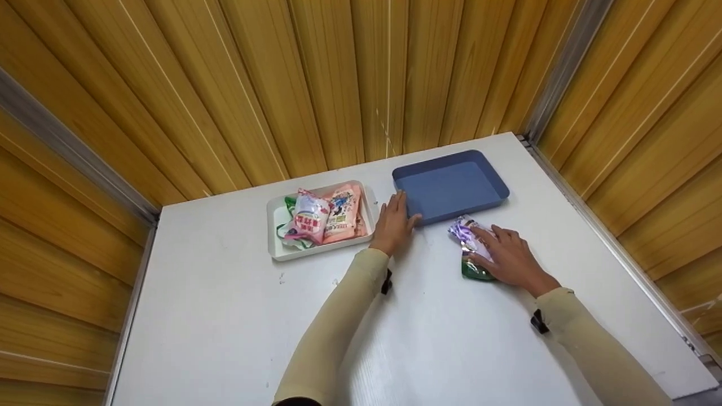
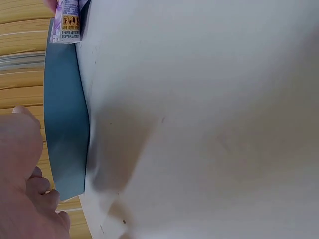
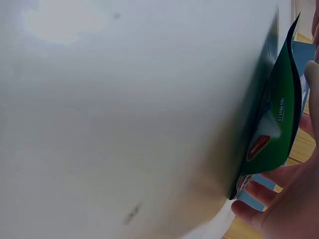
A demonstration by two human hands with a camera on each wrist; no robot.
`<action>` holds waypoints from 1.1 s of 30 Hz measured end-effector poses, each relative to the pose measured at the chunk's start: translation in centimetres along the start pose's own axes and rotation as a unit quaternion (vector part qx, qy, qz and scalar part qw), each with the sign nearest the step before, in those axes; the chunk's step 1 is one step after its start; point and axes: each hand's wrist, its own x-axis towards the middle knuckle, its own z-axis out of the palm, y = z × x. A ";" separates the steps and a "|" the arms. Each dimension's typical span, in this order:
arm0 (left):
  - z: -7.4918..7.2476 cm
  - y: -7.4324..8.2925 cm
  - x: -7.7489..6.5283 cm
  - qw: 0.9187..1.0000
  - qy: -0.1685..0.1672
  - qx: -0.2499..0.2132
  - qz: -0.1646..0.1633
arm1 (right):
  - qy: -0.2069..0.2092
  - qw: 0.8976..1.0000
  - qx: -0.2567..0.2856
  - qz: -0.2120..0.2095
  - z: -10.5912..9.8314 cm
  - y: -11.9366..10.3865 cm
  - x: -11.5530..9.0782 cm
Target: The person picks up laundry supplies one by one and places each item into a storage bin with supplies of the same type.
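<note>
My right hand grips a purple-and-green packet near the front edge of a blue tray, thumb on its near side and fingers over its right side. In the right wrist view the packet's green end bulges and tilts above the white table, fingers behind it. My left hand rests at the tray's left front corner, fingers extended along the left wall and thumb by the front wall. Its fingers are beside the tray wall in the left wrist view.
Left of my left hand stands a white tray holding several packets, among them a pink-and-white one and a peach one. Both trays are near the back edge of the white table. Wood-patterned walls enclose the table's back and sides.
</note>
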 end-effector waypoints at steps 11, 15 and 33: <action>0.3 -0.2 -0.1 1.000 0.001 0.001 0.001 | 0.005 1.000 0.009 -0.002 0.0 0.2 -0.2; 0.4 -0.1 0.0 1.000 0.011 0.003 -0.002 | 0.017 1.000 0.011 -0.006 -0.1 0.2 -0.3; 0.6 0.2 0.1 1.000 0.007 -0.010 -0.029 | 0.015 1.000 -0.007 -0.002 -0.2 0.2 0.0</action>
